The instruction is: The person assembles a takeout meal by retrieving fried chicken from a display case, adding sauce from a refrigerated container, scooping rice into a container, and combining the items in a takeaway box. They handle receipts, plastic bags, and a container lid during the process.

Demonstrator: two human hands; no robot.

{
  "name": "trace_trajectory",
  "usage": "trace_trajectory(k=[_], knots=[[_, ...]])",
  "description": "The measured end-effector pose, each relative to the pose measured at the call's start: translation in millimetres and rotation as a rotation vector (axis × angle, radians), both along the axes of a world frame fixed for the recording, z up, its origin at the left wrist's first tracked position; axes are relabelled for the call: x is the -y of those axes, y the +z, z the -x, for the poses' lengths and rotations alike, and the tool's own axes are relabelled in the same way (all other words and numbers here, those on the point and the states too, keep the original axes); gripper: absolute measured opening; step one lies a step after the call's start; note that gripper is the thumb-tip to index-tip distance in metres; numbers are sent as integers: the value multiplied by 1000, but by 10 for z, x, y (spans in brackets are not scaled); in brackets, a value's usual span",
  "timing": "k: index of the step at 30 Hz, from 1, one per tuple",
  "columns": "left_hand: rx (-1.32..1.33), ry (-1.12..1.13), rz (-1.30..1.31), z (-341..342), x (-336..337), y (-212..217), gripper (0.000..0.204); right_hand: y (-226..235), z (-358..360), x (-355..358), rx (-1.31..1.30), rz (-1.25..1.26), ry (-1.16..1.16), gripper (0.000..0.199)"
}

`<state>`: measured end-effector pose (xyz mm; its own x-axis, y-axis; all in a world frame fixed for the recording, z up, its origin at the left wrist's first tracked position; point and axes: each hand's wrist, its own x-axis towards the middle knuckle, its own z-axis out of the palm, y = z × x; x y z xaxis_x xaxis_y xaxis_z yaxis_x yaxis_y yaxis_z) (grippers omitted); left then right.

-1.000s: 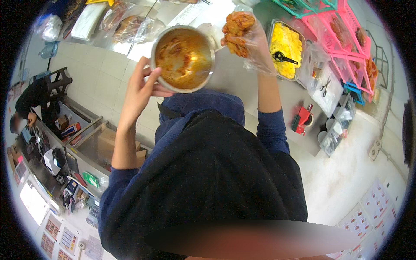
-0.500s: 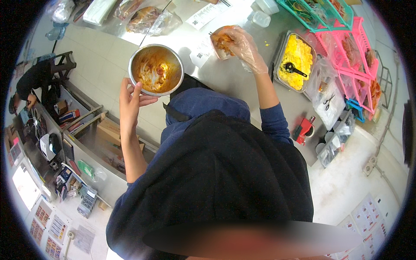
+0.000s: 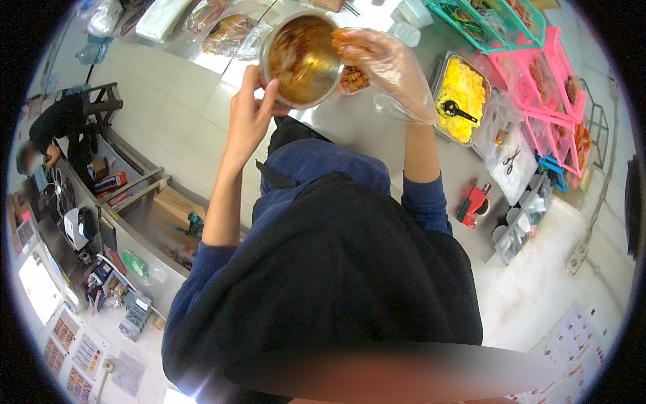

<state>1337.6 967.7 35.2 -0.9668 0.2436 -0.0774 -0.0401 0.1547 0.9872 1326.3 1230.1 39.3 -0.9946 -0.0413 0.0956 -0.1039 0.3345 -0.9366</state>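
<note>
My left hand (image 3: 252,111) grips the rim of a round metal bowl (image 3: 321,71), its inside smeared with orange-brown sauce. The bowl is tilted and held above the near edge of the steel table. My right hand (image 3: 393,71) wears a loose clear plastic glove, its fingertips coated in orange sauce. Those fingers look stretched out and reach the bowl's right rim. Partly hidden beneath the bowl and the glove, a small container holds orange-brown chopped food (image 3: 354,79).
A metal tray of yellow food (image 3: 464,84) with a black scoop stands right. Pink baskets (image 3: 531,74) and a green basket (image 3: 488,27) lie beyond it. Bagged food (image 3: 232,35) is at the far left of the table. A person (image 3: 57,124) bends over a counter at left.
My left hand has brought the bowl right and farther away, over the table. My right hand has come off the food container and now meets the bowl's rim.
</note>
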Motion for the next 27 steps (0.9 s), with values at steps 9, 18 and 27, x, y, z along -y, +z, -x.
trace_trajectory(k=[9, 18, 27], knots=[[-248, -307, -44, 557, -597, -180, 16, -494, 289, 100, -401, -354, -204, 36], [-279, -282, 34, 639, -814, -175, 19, -503, 350, -441, -632, -526, -137, 35], [-549, -376, 222, 706, -982, -124, 25, -759, 238, -451, -480, -744, 15, 30]])
